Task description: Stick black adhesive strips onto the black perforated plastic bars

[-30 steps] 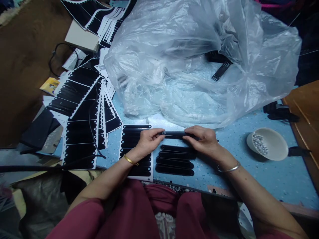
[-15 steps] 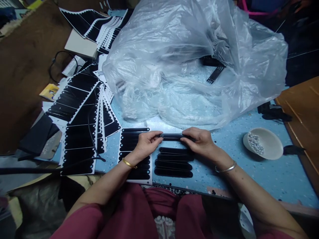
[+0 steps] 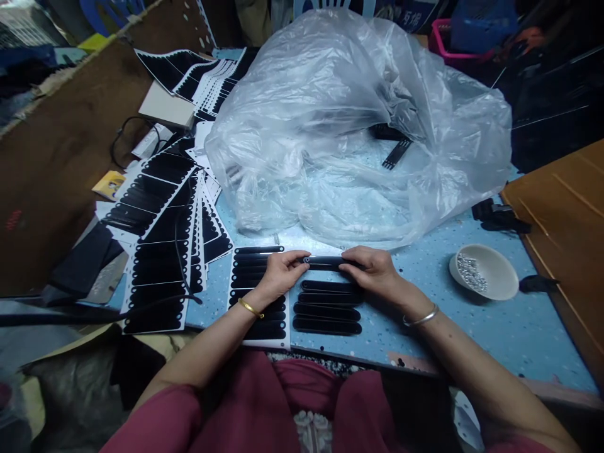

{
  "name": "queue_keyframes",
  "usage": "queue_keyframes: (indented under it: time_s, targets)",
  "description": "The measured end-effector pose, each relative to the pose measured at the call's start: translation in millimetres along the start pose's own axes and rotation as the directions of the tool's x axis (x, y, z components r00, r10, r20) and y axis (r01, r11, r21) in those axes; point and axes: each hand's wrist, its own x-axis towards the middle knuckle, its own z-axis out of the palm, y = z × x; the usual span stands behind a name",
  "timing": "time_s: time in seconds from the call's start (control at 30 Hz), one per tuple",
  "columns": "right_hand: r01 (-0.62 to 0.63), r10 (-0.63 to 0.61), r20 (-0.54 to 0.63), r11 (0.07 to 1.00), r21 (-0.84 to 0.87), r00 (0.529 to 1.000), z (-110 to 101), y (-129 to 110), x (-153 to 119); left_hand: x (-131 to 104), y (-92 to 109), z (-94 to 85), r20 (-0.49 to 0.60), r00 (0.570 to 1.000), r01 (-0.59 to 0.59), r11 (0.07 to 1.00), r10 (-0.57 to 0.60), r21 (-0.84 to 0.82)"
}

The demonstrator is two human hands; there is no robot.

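Note:
A black strip (image 3: 324,262) with rounded ends lies level between my two hands. My left hand (image 3: 282,272) pinches its left end, beside a small ring mark. The right end is between the thumb and fingers of my right hand (image 3: 372,267). Just below, several loose black strips (image 3: 326,313) are stacked in a column on the blue speckled table (image 3: 401,330). Under my left wrist lies a white-backed sheet (image 3: 286,343) bearing rows of black strips.
A big clear plastic bag (image 3: 302,82) covers the back middle. More black-strip sheets (image 3: 158,270) and a black cable (image 3: 177,233) lie at left. On the right stands a white bowl (image 3: 503,274) with small silver pieces, near a brown panel (image 3: 566,220).
The camera view has tilted up and shifted, showing more of the background. Both hands still hold the strip in nearly the same pose.

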Motion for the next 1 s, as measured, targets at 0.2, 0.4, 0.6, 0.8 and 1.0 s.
queue_keyframes:
  time_s: [0.2,0.4,0.6,0.8,1.0]
  targets:
    - [-0.049,0.048,0.047,0.998,0.032,0.998,-1.3,-0.7,-1.6,2.6,-0.3,-1.2,0.048,0.999,0.015,1.0,-0.015,-0.01]
    - [-0.036,0.036,0.033,0.999,0.02,0.999,-1.3,-0.7,-0.8,3.6,-3.9,-2.0,0.06,0.998,0.01,1.0,-0.008,-0.021]
    - [-0.037,0.037,0.006,0.999,0.008,0.999,-0.7,-0.7,-2.4,3.0,-4.8,-1.8,0.059,0.998,0.033,0.999,-0.031,-0.043]
    - [-0.023,0.023,0.0,1.0,0.002,1.0,0.0,-2.4,-2.3,3.6,-5.6,-1.8,0.031,0.999,0.011,0.999,-0.01,-0.04]
    - [-0.008,0.008,0.007,1.0,-0.013,1.0,0.5,-8.0,-3.2,4.2,-4.5,-2.2,0.054,0.996,0.079,0.993,-0.074,-0.086]
